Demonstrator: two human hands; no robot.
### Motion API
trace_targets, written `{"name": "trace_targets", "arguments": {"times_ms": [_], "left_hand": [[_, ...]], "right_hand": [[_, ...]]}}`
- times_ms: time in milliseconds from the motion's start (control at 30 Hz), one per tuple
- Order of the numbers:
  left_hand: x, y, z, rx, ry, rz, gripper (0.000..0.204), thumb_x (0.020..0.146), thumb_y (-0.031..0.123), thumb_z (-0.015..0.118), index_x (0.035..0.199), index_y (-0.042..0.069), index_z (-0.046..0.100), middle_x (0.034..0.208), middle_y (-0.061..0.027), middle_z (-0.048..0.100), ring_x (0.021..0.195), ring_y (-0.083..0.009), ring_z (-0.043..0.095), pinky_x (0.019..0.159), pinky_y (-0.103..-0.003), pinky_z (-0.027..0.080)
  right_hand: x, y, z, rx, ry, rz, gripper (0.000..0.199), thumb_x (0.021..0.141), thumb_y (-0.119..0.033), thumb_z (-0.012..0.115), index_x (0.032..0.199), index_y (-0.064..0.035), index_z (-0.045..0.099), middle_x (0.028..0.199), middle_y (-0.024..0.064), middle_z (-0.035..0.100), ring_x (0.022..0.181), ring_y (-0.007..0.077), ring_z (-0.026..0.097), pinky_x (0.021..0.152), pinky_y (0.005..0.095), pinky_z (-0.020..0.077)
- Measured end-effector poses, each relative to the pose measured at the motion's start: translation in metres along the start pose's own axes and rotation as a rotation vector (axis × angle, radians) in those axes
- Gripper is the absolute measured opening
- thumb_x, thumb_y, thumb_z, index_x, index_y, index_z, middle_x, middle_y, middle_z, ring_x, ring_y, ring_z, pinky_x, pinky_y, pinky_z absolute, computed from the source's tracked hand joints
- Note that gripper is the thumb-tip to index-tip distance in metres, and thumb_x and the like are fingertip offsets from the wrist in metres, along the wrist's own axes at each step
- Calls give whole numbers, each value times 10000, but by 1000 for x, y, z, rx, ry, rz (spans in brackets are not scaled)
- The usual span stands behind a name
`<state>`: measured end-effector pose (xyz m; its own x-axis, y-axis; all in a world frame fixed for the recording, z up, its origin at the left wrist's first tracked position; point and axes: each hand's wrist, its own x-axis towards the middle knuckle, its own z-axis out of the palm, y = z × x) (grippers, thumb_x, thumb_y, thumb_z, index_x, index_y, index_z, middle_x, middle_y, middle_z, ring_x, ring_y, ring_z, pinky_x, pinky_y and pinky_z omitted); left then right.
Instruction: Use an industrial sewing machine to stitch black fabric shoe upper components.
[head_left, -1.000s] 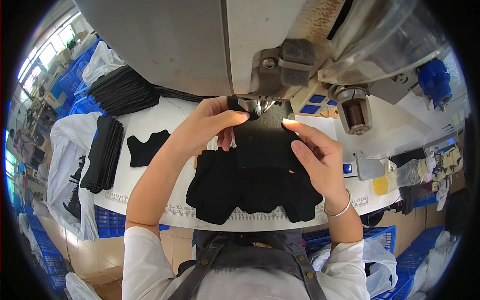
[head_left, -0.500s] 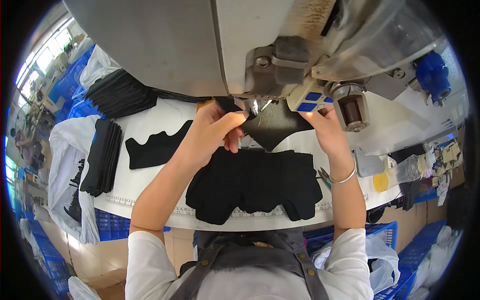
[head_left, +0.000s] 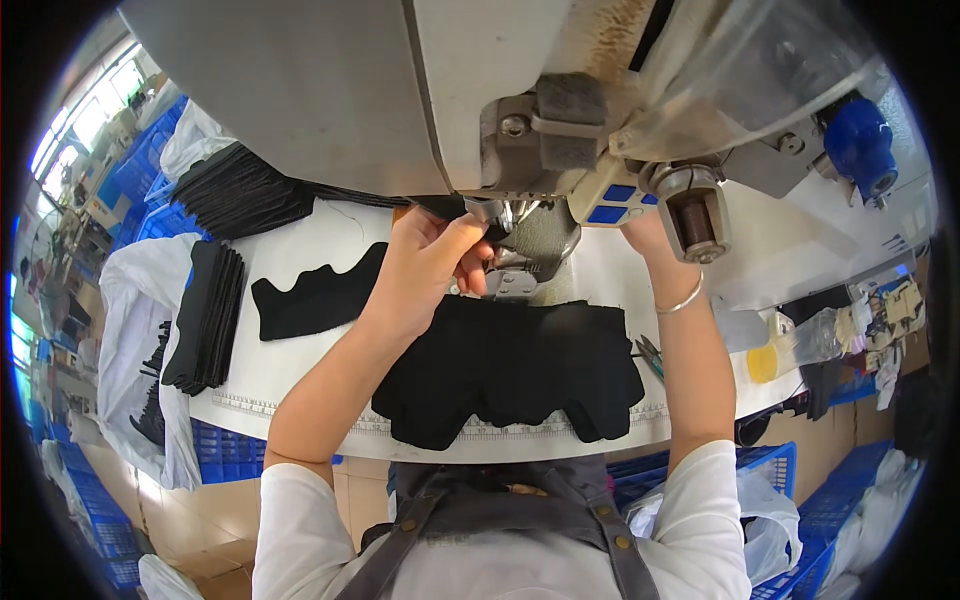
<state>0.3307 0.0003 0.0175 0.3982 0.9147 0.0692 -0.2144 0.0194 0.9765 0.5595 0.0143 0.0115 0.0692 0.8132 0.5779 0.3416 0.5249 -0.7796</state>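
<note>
At the sewing machine [head_left: 520,210], my left hand [head_left: 425,262] is closed, thumb and finger pinching a black fabric piece [head_left: 440,206] beside the presser foot. Much of that piece is hidden by the hand and the machine head. My right hand [head_left: 648,238] reaches in right of the needle, behind the control panel with blue buttons [head_left: 612,203]; its fingers are hidden. Between the hands the bare metal machine bed [head_left: 540,245] shows. Nearer me, black cut fabric pieces [head_left: 510,365] lie flat on the white table [head_left: 340,430], touched by neither hand.
Left on the table are a single black piece [head_left: 318,300], an upright stack of black pieces [head_left: 205,315] and a larger pile [head_left: 240,190]. Snips [head_left: 650,355] lie near my right forearm. A yellow-lidded clear container [head_left: 765,362] stands at right. Blue crates [head_left: 225,450] sit below.
The dark piece that spanned the machine bed between my hands is gone from there, baring the metal. My right hand has moved farther in behind the panel. The left stays pinched near the needle.
</note>
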Motion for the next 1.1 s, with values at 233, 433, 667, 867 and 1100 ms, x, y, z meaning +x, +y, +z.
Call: {"name": "trace_targets", "arguments": {"times_ms": [233, 433, 667, 867, 1100], "left_hand": [[7, -2, 0, 54, -21, 56, 209, 849, 210, 489, 798, 12, 529, 643, -50, 525, 464, -117, 501, 459, -231, 409], [13, -2, -3, 3, -37, 38, 209, 843, 200, 495, 762, 13, 541, 639, -46, 523, 467, -127, 495, 450, -240, 373], [15, -2, -4, 13, -51, 28, 206, 848, 195, 474, 760, 22, 541, 641, -40, 523, 474, -124, 496, 450, -234, 378], [16, -5, -3, -54, 2, 9, 285, 833, 225, 480, 640, 20, 520, 554, -78, 542, 426, -121, 494, 443, -227, 357], [12, -16, -50, 10, 387, 263, 356, 797, 332, 553, 679, -4, 536, 529, -60, 498, 416, -118, 446, 450, -254, 354]], "right_hand": [[23, 35, 5, 377, -124, 89, 185, 763, 22, 471, 934, 31, 542, 886, 41, 554, 797, 95, 458, 694, 228, 402], [31, 56, 7, 453, -143, 28, 193, 778, -16, 516, 963, 32, 541, 937, 51, 569, 810, 114, 479, 711, 235, 415], [29, 49, 5, 80, -205, -32, 168, 776, -29, 524, 929, 32, 558, 906, 55, 578, 822, 118, 487, 718, 253, 415], [3, 21, -7, 78, -129, -233, 186, 780, -57, 532, 946, 22, 552, 887, 62, 580, 808, 128, 506, 694, 266, 424], [-74, -19, -31, -31, 54, 188, 207, 821, -87, 548, 1011, -5, 556, 798, 60, 575, 702, 93, 545, 627, 212, 433]]}}
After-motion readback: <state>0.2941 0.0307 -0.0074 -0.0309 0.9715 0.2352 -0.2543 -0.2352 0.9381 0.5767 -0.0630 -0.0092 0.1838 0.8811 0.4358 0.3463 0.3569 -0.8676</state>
